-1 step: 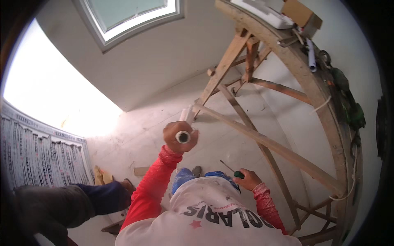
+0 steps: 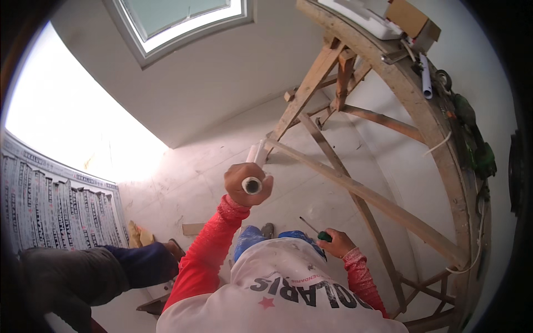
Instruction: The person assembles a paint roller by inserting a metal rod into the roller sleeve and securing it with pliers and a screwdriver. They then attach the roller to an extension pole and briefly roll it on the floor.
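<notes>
Off the left edge of a wooden trestle (image 2: 400, 83), I see my left hand (image 2: 236, 180), fingers clamped round a white tube (image 2: 252, 178), hollow end facing my view, long axis running forward, my right hand (image 2: 339, 243), fingers wrapped round a screwdriver (image 2: 324, 236), shaft pointing forward-left.

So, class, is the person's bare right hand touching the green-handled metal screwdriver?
Touching. The head view shows the right hand closed on the screwdriver at its green handle, metal shaft jutting free.
</notes>
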Tool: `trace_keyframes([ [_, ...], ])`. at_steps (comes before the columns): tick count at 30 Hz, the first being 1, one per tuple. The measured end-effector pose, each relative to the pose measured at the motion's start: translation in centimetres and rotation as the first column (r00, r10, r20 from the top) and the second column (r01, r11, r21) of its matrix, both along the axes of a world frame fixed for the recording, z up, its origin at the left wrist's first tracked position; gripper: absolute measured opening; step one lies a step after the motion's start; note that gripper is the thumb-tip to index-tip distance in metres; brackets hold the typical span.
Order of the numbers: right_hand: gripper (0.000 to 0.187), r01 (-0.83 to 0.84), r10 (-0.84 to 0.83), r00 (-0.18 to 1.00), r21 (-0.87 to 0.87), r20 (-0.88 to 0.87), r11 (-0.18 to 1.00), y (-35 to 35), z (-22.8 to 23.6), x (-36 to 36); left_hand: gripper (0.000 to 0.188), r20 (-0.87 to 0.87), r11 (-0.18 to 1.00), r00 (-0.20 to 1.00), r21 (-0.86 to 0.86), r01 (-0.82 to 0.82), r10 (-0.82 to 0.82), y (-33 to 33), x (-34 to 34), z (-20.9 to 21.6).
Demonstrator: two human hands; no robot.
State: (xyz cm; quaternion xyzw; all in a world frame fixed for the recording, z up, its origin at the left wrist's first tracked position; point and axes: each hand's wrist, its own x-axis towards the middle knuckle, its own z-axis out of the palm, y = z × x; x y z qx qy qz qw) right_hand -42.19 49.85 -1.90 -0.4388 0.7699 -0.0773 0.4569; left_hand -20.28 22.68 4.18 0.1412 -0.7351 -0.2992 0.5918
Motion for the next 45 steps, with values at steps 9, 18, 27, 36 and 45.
trace_keyframes([
  [9,0.058,-0.014,0.014,0.999,0.022,-0.046,1.0,-0.7,-0.6,-0.1,0.023,-0.049,0.998,0.997,0.004,0.058,-0.057,-1.1,-0.2,-0.5],
  [18,0.059,-0.021,0.026,0.995,0.054,-0.099,0.998,-0.9,-1.2,-0.3,0.019,-0.185,0.951,0.978,0.271,0.148,-0.1,-1.7,-0.1,-2.4],
  [27,0.06,-0.021,0.028,0.997,0.091,-0.076,0.996,-0.9,-0.6,-0.5,0.022,-0.231,0.92,0.963,0.332,0.209,-0.135,-1.8,-0.5,-2.5],
  [36,0.061,0.006,0.009,0.995,0.153,-0.097,0.988,1.7,0.6,-1.5,0.018,0.041,0.874,0.986,0.469,0.123,-0.161,-0.7,1.3,-5.5],
  [45,0.053,0.229,-0.232,0.972,0.114,0.018,0.967,6.4,8.0,-3.6,0.016,0.439,0.809,0.851,0.587,-0.03,-0.287,-0.4,1.5,-12.4],
])
